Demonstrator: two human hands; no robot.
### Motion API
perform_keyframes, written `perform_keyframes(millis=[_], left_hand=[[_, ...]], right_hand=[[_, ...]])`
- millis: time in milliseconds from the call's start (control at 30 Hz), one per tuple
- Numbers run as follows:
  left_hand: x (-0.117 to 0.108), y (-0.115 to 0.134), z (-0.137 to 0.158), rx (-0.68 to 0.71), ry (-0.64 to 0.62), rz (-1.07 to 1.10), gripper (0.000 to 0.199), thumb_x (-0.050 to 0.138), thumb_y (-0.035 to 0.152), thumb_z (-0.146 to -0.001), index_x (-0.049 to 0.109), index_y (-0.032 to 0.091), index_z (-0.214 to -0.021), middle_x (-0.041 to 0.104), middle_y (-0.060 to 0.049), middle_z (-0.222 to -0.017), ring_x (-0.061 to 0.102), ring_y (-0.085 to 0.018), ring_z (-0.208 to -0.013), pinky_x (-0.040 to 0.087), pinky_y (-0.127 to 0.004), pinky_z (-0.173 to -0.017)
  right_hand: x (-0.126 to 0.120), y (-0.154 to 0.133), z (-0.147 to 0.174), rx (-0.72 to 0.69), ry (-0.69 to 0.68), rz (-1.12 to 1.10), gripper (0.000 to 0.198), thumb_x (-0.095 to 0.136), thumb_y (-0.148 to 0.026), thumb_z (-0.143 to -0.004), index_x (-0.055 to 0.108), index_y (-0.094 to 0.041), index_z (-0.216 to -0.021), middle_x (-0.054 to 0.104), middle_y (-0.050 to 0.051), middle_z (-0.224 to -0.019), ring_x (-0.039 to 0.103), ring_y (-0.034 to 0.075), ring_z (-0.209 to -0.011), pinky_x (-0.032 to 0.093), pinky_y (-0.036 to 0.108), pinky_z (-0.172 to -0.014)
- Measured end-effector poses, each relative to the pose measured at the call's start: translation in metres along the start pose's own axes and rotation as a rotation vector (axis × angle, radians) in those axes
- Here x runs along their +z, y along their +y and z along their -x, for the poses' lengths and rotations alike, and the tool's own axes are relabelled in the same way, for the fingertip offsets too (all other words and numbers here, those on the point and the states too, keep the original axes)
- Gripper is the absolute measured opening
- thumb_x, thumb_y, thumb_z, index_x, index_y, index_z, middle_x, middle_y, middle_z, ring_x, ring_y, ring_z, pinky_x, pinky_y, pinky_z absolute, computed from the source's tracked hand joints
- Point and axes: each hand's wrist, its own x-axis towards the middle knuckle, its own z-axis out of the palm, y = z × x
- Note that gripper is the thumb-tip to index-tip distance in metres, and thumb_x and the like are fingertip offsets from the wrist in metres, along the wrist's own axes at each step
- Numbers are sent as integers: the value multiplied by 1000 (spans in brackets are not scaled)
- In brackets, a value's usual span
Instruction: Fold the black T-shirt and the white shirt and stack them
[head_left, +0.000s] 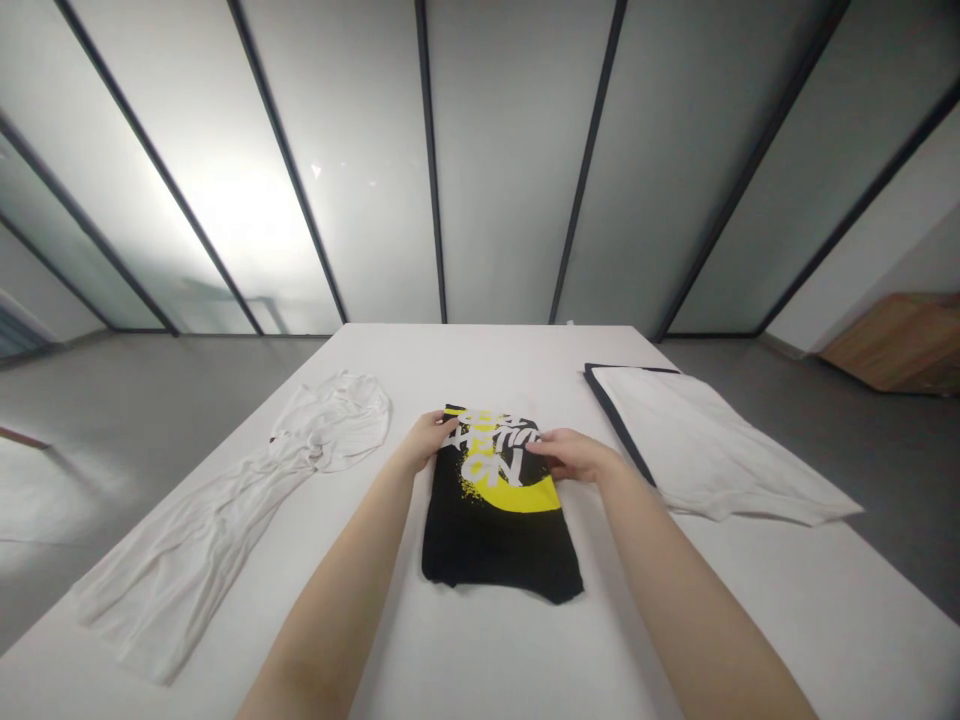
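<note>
the black t-shirt [495,510] lay folded into a narrow strip in the middle of the white table [487,660], its yellow and white print facing up on the far half. the left hand [429,438] had its fingers curled over the far left corner of the shirt, pinching the cloth there; the right hand [574,455] rested fairly flat on the right edge of the print, fingers partly spread — whether it gripped or only pressed could not be told. to fold it well, it seemed best for both hands to take matching corners at the far end, keep the edges even and pull the cloth taut before laying it over — the near hem looked a little uneven. to the left lay a crumpled white garment [225,520]; to the right, well apart, a flat white garment [705,450] on a dark-edged board [611,405].
</note>
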Motion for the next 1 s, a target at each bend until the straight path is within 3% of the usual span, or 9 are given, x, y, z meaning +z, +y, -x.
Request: perform_keyframes(millis=[100, 167, 267, 333, 500, 600, 700, 867, 1000], left_hand=[[9, 4, 1, 80, 80, 122, 34, 75, 42, -92, 73, 18, -116, 80, -11, -115, 77, -24, -103, 62, -34, -88], [9, 7, 4, -5, 88, 155, 33, 67, 44, -98, 72, 17, -116, 81, -12, -112, 77, -25, -104, 63, -34, -86], [3, 10, 8, -272, -40, 39, 33, 72, 44, -95, 74, 14, -108, 82, -14, -100, 79, -27, -96, 65, -33, -76], [-1, 11, 9, -349, -87, -23, 28, 81, 36, -87, 74, 14, -103, 82, -13, -96, 79, -27, -90, 65, -33, -73], [2, 8, 7, -116, 14, 246, 16, 72, 24, -94, 74, 13, -105, 80, -15, -116, 78, -23, -106, 62, -30, -94], [3, 8, 10, -201, -109, 275, 23, 75, 25, -92, 74, 12, -111, 80, -17, -116, 78, -27, -105, 62, -37, -97], [2, 6, 11, -269, -203, 229, 33, 81, 13, -83, 73, 12, -115, 80, -16, -113, 79, -28, -102, 64, -38, -95], [7, 0, 1, -137, 132, 237, 38, 74, 17, -92, 62, 16, -128, 79, -13, -115, 78, -21, -101, 63, -30, -88], [1, 3, 4, -253, -10, 189, 50, 85, 23, -84, 60, 18, -127, 79, -12, -106, 79, -25, -90, 66, -36, -78]], right_hand=[[4, -3, 4, -149, 28, -170, 23, 81, -26, -90, 73, -15, -109, 81, 13, -112, 79, 21, -94, 64, 33, -89], [10, -4, 6, -237, 27, -295, 20, 73, -29, -97, 73, -18, -114, 81, 12, -114, 79, 21, -101, 62, 35, -97], [15, -1, 8, -85, -97, -255, 25, 77, -30, -94, 74, -14, -113, 81, 15, -112, 79, 25, -102, 61, 39, -100], [16, 0, 7, -13, -122, -191, 29, 83, -23, -87, 74, -12, -112, 81, 17, -110, 80, 26, -100, 61, 38, -100], [21, -1, 2, -139, -3, -340, 22, 66, -26, -98, 71, -14, -116, 80, 15, -115, 79, 24, -105, 59, 39, -103], [18, 1, 6, -80, -83, -273, 21, 69, -27, -96, 72, -15, -113, 80, 15, -118, 78, 25, -108, 59, 38, -103], [17, 4, 11, -25, -145, -195, 27, 74, -16, -87, 71, -15, -114, 80, 14, -116, 79, 25, -103, 61, 38, -99], [31, -1, 3, -118, 149, -280, 33, 64, -23, -98, 62, -18, -131, 81, 12, -106, 79, 24, -88, 66, 38, -81], [27, -3, 3, -16, 51, -247, 37, 70, -29, -97, 60, -21, -131, 80, 12, -104, 78, 26, -81, 68, 44, -69]])
